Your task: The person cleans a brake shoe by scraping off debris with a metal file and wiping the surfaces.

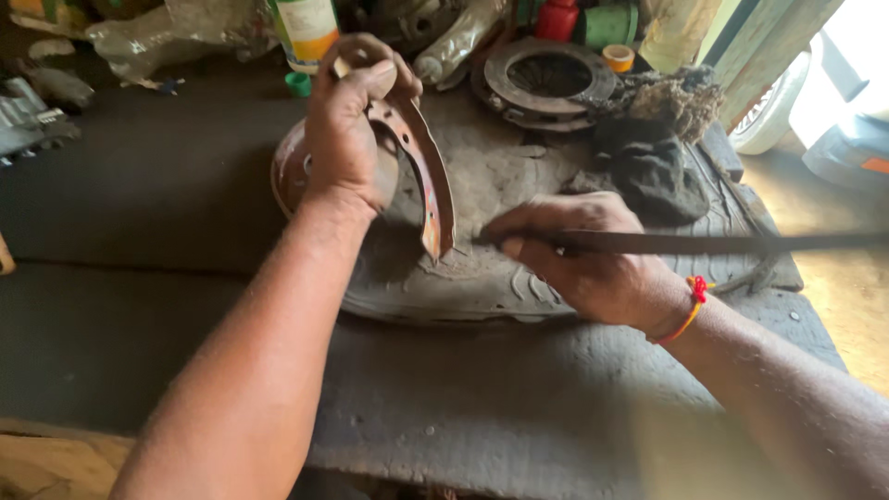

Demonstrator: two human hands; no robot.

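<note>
My left hand (344,130) grips the top of a rusty curved brake shoe (428,176) and holds it upright, its lower end resting on a worn piece of tyre rubber (500,278). Behind the hand sits a rusty round drum-like part (289,167), partly hidden. My right hand (579,255) holds a long dark flat metal blade (722,243) that runs off to the right; its tip lies near the shoe's lower end. A red and orange thread band (694,294) circles my right wrist.
A dark grimy workbench (139,204) carries a round clutch plate (546,79) at the back, a dark rag (653,171), a bottle (306,32) with a green cap, a red can (557,18) and a green tape roll (607,26). The bench's right edge drops to a sunlit floor (847,287).
</note>
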